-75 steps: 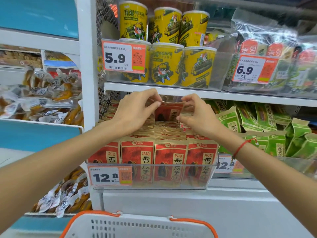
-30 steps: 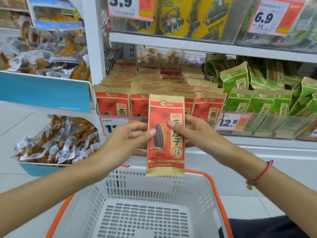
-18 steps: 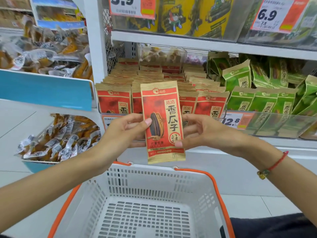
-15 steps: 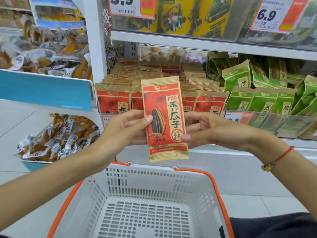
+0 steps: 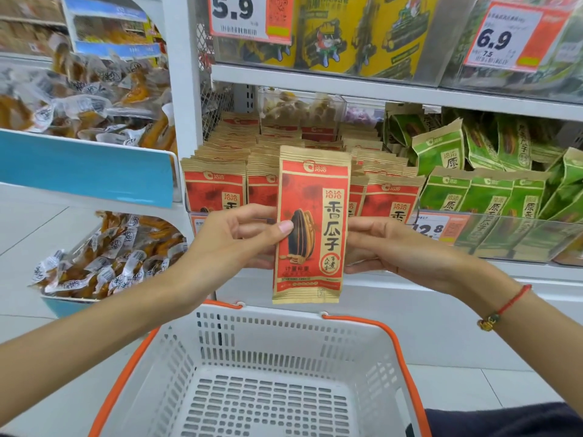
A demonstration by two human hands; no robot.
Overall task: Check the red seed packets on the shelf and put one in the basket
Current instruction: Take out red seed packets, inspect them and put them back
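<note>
Once lifted clear of the shelf row, now held upright and square-on for reading

Pulled from among the red seed packets (image 5: 214, 192) on the shelf (image 5: 347, 89) a couple of seconds back, then tilted and straightened over the last second; red packet (image 5: 310, 225) now front-facing, above the far rim of the basket (image 5: 277, 323), not yet inside. Left hand (image 5: 233, 241) pinching the left edge, thumb across the seed picture, fingers behind; right hand (image 5: 394, 247) gripping the right edge from behind, thumb hidden. Check seemingly near done; next likely a lowering into the white basket. Green packets (image 5: 485, 197) alongside untouched
</note>
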